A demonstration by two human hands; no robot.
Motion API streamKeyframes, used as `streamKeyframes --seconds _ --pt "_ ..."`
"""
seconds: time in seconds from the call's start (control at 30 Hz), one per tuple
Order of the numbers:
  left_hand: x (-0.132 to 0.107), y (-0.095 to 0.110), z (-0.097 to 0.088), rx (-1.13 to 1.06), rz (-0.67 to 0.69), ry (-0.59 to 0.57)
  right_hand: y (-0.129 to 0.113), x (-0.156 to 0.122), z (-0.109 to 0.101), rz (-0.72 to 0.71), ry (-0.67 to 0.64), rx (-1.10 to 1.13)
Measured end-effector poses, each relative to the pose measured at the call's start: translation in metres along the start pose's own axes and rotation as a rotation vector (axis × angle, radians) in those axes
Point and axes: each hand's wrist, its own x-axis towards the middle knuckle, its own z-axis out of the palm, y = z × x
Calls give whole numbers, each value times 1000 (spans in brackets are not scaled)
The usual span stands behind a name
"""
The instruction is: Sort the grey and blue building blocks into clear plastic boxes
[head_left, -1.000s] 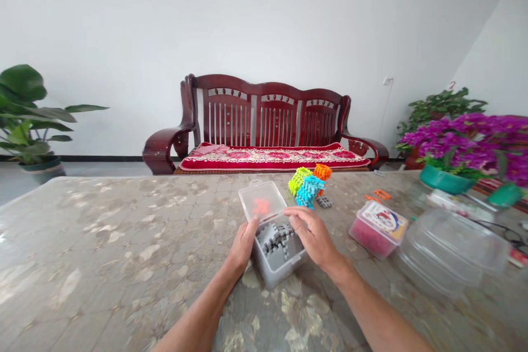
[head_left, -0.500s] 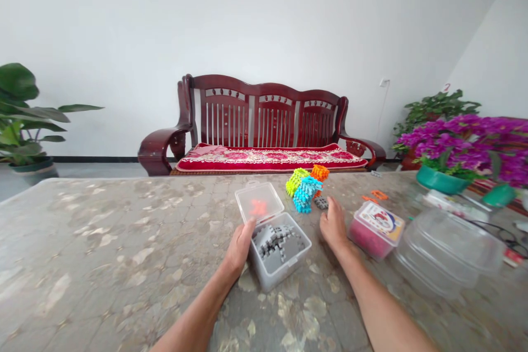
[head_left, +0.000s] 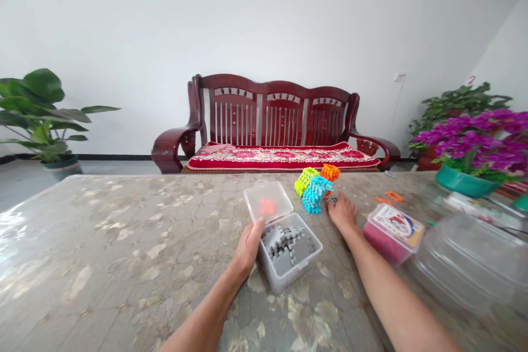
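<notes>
A clear plastic box [head_left: 291, 256] full of grey interlocking pieces stands on the table with its hinged lid [head_left: 268, 202] laid open behind it. My left hand [head_left: 248, 245] rests against the box's left wall, fingers curled on its rim. My right hand [head_left: 342, 210] is stretched forward, lying over small grey pieces on the table, right beside a built cluster of blue, green and orange pieces [head_left: 314, 186]. Its fingertips are bent down onto those pieces and mostly hidden.
The marble-patterned table [head_left: 124, 242] also carries a pink-filled box with a printed lid [head_left: 394, 231], large clear plastic lids [head_left: 466, 264], loose orange pieces [head_left: 390, 196] and a pot of purple flowers [head_left: 474, 148]. A red wooden bench [head_left: 272, 132] stands behind.
My right hand left the grey box and reached forward and right to the small pieces by the coloured cluster. My left hand stayed on the box. The view shifted slightly.
</notes>
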Motion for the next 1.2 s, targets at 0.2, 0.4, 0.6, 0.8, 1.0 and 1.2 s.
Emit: streamKeyframes --seconds 0.2,0.4,0.6,0.8,1.0,1.2 --pt "1 -7 -2 19 16 11 0 -1 0 -52 6 -83" --pt "2 -4 0 17 -5 -28 -4 -9 -6 -87 63 -135" --pt "0 -3 0 -9 14 -35 -6 -31 -12 -143 56 -196" --pt "0 -4 -2 25 7 -4 -6 -52 -17 -204 28 -131" --pt "0 -6 -4 12 1 31 -8 -59 -35 -148 -104 21" --pt "-3 0 -3 6 5 -3 15 -48 -56 -146 -310 238"
